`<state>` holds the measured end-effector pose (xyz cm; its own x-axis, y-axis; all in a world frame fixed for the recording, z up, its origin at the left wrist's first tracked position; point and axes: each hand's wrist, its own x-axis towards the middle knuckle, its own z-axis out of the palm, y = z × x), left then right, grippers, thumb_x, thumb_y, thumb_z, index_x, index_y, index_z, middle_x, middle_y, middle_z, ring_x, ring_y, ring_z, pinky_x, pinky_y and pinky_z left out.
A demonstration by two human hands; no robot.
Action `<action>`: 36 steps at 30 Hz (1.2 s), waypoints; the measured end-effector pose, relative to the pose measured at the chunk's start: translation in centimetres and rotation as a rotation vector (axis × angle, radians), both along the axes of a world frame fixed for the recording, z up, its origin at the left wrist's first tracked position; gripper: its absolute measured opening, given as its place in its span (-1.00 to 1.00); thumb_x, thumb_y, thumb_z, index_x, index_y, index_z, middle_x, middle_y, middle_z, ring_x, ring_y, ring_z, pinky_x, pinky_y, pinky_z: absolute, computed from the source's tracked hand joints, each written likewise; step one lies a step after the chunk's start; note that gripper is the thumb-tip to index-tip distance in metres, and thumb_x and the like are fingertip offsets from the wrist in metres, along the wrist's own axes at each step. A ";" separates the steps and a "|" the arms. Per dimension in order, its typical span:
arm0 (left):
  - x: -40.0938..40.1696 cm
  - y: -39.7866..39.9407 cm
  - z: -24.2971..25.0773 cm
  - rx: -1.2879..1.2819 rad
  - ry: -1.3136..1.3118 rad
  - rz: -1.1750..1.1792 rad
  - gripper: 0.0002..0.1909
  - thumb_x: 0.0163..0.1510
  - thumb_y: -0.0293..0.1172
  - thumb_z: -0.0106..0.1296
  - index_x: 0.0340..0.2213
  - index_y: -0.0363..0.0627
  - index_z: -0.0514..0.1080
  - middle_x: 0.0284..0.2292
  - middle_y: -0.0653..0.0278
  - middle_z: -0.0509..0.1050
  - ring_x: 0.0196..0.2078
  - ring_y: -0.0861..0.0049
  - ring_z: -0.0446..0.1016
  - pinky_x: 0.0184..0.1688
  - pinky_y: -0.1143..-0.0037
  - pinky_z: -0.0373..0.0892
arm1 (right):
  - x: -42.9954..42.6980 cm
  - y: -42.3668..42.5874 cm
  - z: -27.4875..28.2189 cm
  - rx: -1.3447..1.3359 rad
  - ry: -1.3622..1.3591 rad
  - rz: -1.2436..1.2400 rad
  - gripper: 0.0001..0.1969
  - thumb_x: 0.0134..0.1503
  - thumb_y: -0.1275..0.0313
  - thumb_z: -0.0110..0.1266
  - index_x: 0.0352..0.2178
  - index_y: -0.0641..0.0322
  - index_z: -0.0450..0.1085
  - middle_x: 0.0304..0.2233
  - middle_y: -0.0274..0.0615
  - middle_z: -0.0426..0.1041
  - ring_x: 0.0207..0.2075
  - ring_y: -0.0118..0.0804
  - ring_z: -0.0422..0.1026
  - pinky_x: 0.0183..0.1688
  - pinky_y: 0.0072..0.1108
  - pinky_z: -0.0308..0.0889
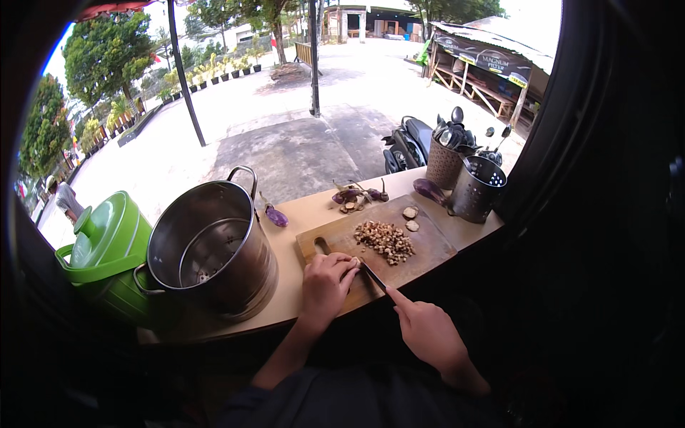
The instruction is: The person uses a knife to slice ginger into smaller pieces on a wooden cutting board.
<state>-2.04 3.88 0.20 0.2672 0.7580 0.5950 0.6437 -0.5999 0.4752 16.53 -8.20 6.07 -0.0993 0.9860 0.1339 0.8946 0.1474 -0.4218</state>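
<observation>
My left hand (pixel 327 281) pinches a small pale piece of eggplant (pixel 356 261) against the wooden cutting board (pixel 428 235), near the board's handle slot. In my right hand (pixel 428 331) is a knife (pixel 374 276), its blade touching or right beside that piece. A heap of diced eggplant (pixel 384 242) lies on the board beyond the blade. Two round eggplant slices (pixel 411 213) rest near the board's far edge. Behind the board are purple eggplant stem ends (pixel 361 193) with a few scraps. Most of the held piece is hidden by my fingers.
A large metal pot (pixel 214 246) stands left of the board, beside a green lidded container (pixel 109 251). One eggplant piece (pixel 276 216) lies near the pot, another eggplant (pixel 429 190) at the right. Utensil holders (pixel 478 190) stand at the counter's right end. Outside are a motorcycle (pixel 409 142) and a person (pixel 65 198).
</observation>
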 end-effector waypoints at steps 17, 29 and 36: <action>-0.4 0.5 -1.2 -0.062 -0.165 -0.022 -0.79 -0.04 -0.46 0.31 -0.29 -0.12 0.64 -0.20 0.27 0.61 -0.14 0.30 0.48 -0.01 0.38 0.40 | 0.0 0.1 -1.4 0.163 0.213 -0.028 -0.61 0.27 0.40 0.05 0.13 -0.03 0.40 -0.49 0.00 0.48 -0.44 0.05 0.51 -0.36 -0.20 0.41; -0.5 0.3 -1.2 -0.081 -0.182 -0.022 -0.85 -0.02 -0.49 0.29 -0.34 -0.18 0.63 -0.20 0.25 0.62 -0.14 0.28 0.48 -0.03 0.38 0.41 | -1.2 1.7 -1.2 0.110 0.085 -0.061 -0.61 0.26 0.41 0.03 0.12 -0.06 0.42 -0.49 -0.01 0.50 -0.44 0.05 0.51 -0.37 -0.21 0.41; -0.5 0.4 -1.2 -0.086 -0.156 -0.012 -0.87 -0.02 -0.50 0.28 -0.35 -0.19 0.63 -0.22 0.22 0.62 -0.14 0.25 0.49 -0.02 0.36 0.41 | -2.2 2.6 -0.6 0.076 -0.081 -0.030 -0.56 0.27 0.39 -0.01 0.18 -0.05 0.35 -0.49 -0.02 0.50 -0.46 0.03 0.52 -0.37 -0.19 0.44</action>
